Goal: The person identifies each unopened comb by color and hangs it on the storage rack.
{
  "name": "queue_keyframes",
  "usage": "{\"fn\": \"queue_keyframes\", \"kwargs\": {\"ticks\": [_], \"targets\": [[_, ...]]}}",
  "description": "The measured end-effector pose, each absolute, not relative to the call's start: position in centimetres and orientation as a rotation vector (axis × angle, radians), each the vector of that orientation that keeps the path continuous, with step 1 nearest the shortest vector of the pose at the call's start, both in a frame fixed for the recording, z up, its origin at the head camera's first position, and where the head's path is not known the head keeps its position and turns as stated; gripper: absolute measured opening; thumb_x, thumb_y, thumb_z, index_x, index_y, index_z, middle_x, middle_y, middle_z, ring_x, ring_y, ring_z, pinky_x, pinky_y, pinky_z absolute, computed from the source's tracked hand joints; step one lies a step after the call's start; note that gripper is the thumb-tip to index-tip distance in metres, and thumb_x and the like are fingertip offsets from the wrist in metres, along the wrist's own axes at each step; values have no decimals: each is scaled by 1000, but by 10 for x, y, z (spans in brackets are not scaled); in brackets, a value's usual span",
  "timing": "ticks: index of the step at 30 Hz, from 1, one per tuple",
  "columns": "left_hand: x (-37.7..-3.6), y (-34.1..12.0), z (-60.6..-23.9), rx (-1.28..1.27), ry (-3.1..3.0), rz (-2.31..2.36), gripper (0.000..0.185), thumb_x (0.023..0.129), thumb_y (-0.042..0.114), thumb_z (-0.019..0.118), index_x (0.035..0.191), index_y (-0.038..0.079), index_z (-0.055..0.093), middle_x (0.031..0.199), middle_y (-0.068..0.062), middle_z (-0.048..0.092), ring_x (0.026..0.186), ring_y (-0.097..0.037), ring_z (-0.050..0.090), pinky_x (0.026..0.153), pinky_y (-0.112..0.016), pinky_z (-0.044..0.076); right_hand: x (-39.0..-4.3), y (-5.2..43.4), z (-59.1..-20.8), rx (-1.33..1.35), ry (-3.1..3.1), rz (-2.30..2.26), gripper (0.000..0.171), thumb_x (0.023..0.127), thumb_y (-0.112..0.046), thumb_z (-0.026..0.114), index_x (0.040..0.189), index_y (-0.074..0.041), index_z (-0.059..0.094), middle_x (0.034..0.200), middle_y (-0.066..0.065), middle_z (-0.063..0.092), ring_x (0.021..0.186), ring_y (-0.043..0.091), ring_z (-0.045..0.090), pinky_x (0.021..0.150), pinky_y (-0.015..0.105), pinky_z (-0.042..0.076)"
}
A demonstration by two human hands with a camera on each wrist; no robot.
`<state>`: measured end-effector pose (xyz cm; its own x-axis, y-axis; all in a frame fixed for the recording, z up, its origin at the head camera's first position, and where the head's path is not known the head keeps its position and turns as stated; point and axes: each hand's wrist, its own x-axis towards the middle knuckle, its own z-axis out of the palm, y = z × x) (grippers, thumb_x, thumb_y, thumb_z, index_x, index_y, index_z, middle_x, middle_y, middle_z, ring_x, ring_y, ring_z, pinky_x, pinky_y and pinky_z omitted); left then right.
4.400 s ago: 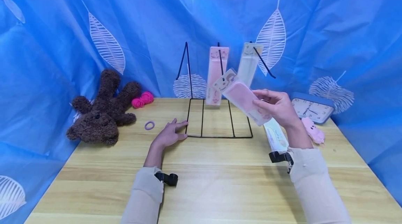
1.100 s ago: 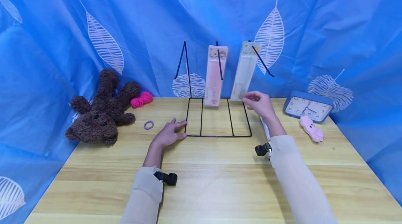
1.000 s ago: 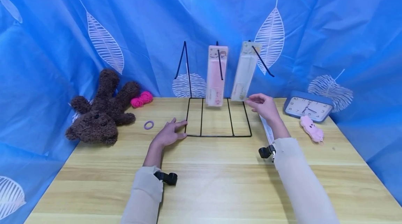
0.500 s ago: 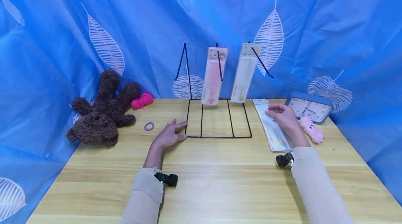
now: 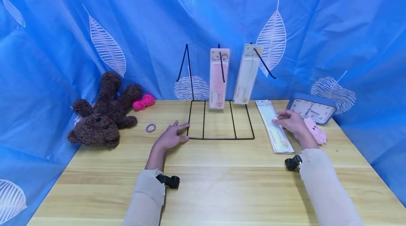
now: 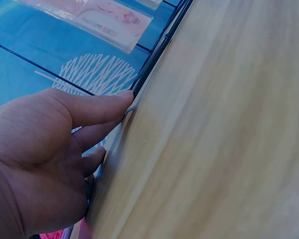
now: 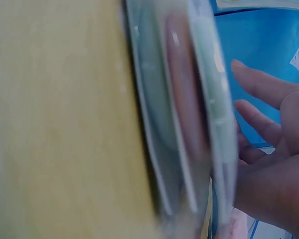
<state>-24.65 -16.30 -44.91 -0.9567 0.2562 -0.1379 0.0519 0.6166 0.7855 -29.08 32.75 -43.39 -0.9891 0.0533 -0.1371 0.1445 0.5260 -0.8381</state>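
A black wire rack (image 5: 222, 136) stands at the table's back centre. A pink comb pack (image 5: 219, 78) hangs on its middle hook and a pale pack (image 5: 246, 74) on its right hook; the left hook (image 5: 188, 60) is bare. My left hand (image 5: 171, 135) lies flat on the table, fingers straight, touching the rack's front left corner (image 6: 157, 59). My right hand (image 5: 290, 121) rests with relaxed fingers on a stack of comb packs (image 5: 273, 125) lying right of the rack. In the right wrist view the stack (image 7: 189, 99) is blurred beside my fingers (image 7: 261, 89).
A brown plush bear (image 5: 101, 113), pink pompoms (image 5: 143, 101) and a purple hair ring (image 5: 151, 127) lie at the left. A blue clock (image 5: 312, 108) and a pink plush toy (image 5: 315, 131) sit right of the stack. Blue curtain surrounds the wooden table (image 5: 222, 183).
My right hand hung the pink pack on the middle hook, let go, then moved down and right onto the stack. The pink pack swayed a little. My left hand stayed put.
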Motion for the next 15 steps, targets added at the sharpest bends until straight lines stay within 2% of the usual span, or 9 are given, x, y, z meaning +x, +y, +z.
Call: {"fn": "queue_keyframes", "kwargs": {"ticks": [6,12,15], "targets": [[-247,-162,-449,237,2597,1270,59,97,17,68,152,15,48,167,-21,7,149,-52,-6,116,-68,0,-293,334,-437,149,2654,-1441,65,91,-13,77,142,10,45,129,26,57,94,12,56,74,21,53],[-247,-161,-449,247,2604,1267,59,97,16,68,152,15,49,167,-21,10,149,-51,-5,117,-68,2,-293,340,-435,283,2592,-1436,67,92,-17,76,148,3,45,121,14,62,94,16,55,74,25,50],[-247,-161,-449,247,2609,1263,59,96,16,69,152,15,49,167,-21,11,149,-52,-5,117,-68,2,-292,342,-435,323,2542,-1474,66,95,-16,72,151,1,43,126,15,60,96,16,57,76,26,52]]}}
